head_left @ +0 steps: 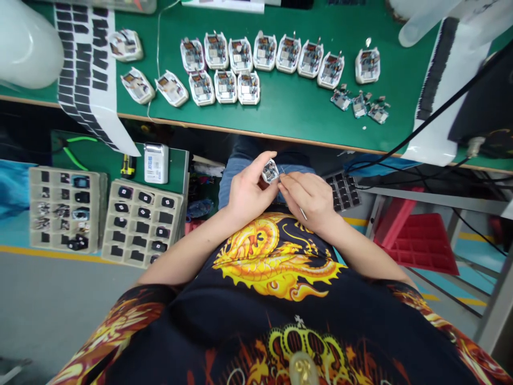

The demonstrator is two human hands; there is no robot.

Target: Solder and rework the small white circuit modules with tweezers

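My left hand (251,191) grips a small white device housing (270,171) between thumb and fingers, its open side with electronics facing up. Pinched in my right hand (308,199) is a thin tool (303,214), its light end sticking out below the fingers and its fine tip beside the housing's right edge. Both hands are close together over my lap, in front of the bench edge. Similar open white housings (265,52) stand in rows on the green bench (288,115). Several loose circuit boards (359,106) lie to the right of them.
Divided trays (142,223) with small dark parts sit at the left, near a white box (156,163). Strips of black pieces (86,64) hang over the bench edge. Cables (425,125) cross at the right, above a red tray (427,243).
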